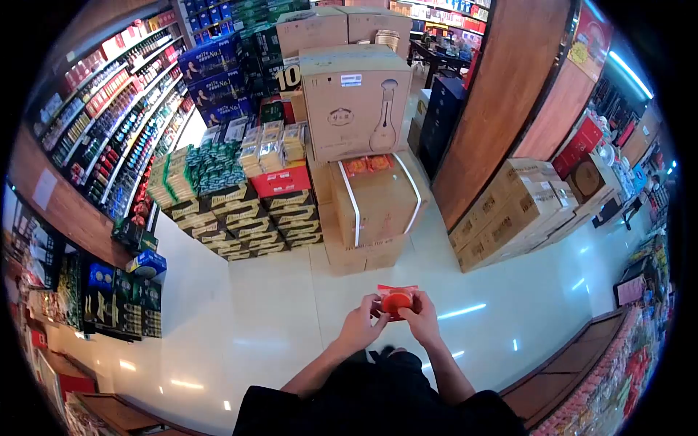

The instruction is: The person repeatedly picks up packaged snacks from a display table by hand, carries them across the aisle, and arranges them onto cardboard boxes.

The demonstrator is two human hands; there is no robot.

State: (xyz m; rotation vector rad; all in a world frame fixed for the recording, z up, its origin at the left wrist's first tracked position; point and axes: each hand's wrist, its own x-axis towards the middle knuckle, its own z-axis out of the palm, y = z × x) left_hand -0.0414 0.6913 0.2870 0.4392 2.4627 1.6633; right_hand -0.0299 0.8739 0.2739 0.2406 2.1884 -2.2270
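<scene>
Between my two hands is a small red packet [396,300] with a round orange-red shape in its middle; what is inside cannot be made out. My left hand [362,323] closes on its left edge, thumb and fingers pinching it. The right edge is pinched by my right hand [423,318], its thumb resting on the front. Both hands are in front of my body, above the shiny floor. Similar red packets [369,166] lie on a strapped cardboard box [382,200] just ahead.
A large carton [356,102] sits on the strapped box. Stacked drink cases [240,218] stand to its left, near bottle shelves [116,102]. To the right are a wooden pillar [502,94] and piled cartons [509,211]. Pale tiles [276,305] cover the floor.
</scene>
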